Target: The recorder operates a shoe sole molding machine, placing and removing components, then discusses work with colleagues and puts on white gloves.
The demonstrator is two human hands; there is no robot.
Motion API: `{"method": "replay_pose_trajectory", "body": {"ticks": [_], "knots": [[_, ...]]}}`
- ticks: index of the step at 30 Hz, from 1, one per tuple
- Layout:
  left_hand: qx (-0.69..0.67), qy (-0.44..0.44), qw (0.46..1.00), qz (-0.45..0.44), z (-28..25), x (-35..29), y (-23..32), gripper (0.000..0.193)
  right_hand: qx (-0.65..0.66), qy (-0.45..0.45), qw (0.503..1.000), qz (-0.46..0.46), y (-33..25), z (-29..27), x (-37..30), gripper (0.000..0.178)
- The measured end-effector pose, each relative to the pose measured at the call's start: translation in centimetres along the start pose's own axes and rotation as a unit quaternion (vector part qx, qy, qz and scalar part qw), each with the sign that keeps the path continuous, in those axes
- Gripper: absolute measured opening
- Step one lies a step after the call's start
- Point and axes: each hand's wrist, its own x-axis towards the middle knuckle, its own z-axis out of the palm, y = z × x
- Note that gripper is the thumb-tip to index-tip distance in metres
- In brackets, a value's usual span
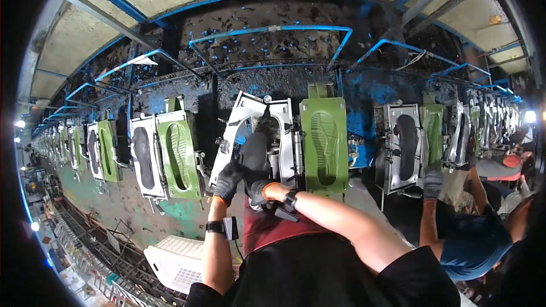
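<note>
In front of me a silver mould frame (285, 115) stands with its two side pieces spread apart and a gap at the top. A dark grey shoe-shaped piece (255, 150) sits between the sides, toe end away from me. My left hand (228, 182), in a dark glove with an orange cuff, is closed at its lower left edge. My right hand (261, 191), gloved alike, is closed round its near end; its fingers are partly hidden. Beside the frame on the right, a green mould half (324, 142) lies open with a ridged sole-shaped hollow.
More frames with dark shoe forms (146, 156) and green halves (178, 153) line both sides. Blue rails (273, 29) run behind them over a littered, dirty surface. A white plastic crate (176, 258) stands near left. On the right, a co-worker's gloved hand (433, 185) reaches to another mould.
</note>
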Motion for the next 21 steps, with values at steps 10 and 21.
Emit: {"method": "replay_pose_trajectory", "body": {"ticks": [10,21], "knots": [[-0.044,0.113,0.986,0.111,3.6,6.2,-1.2,0.044,0.218,0.488,0.738,0.413,0.4,-1.2,-2.0,0.056],[-0.132,0.111,0.977,0.128,6.9,14.0,3.7,0.042,0.152,0.456,0.784,0.392,6.3,-3.6,-4.8,0.039]]}}
